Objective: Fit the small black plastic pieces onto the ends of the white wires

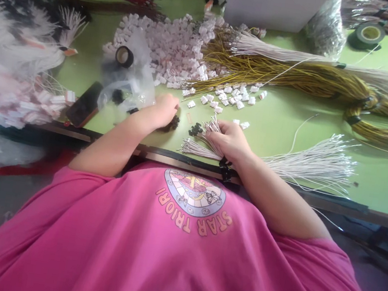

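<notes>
My right hand is closed around the terminal ends of some white wires, part of a long white wire bundle that lies along the table's front edge. Just left of these ends is a small cluster of black connectors. My left hand is over the table beside a small pile of dark pieces; its fingers curl downward, and what they hold, if anything, is hidden.
White connectors are heaped behind my hands, with loose ones nearer. Yellow-black wires stretch across the back right. A clear bag with a tape roll lies left, near a dark box-like object. Another tape roll sits back right.
</notes>
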`<action>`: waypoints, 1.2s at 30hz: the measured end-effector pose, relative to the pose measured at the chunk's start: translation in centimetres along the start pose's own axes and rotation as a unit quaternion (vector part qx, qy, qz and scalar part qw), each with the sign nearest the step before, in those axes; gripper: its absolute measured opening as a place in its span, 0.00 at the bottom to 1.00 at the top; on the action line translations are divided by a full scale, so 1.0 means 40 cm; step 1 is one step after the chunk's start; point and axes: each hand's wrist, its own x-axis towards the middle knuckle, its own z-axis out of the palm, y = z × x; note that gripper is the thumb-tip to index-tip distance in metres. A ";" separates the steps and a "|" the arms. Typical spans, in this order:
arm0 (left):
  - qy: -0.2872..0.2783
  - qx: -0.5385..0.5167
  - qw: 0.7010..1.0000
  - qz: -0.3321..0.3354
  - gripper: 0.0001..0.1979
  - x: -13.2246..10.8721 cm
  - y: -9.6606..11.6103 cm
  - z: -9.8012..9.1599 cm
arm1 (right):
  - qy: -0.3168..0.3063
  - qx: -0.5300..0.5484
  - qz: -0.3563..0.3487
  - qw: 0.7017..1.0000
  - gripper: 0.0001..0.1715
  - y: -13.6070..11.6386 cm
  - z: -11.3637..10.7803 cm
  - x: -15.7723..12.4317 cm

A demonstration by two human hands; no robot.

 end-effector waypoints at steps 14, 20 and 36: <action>-0.133 -0.292 0.947 0.003 0.06 -0.149 0.131 0.013 | -0.001 0.000 -0.011 1.000 0.07 -0.008 0.004 -0.007; -0.117 -0.374 0.919 -0.041 0.07 -0.151 0.128 0.058 | 0.019 -0.029 -0.029 0.999 0.11 0.011 0.004 0.000; -0.053 -0.315 0.947 0.027 0.12 -0.150 0.105 0.095 | 0.063 -0.074 -0.067 0.993 0.07 0.019 0.008 0.009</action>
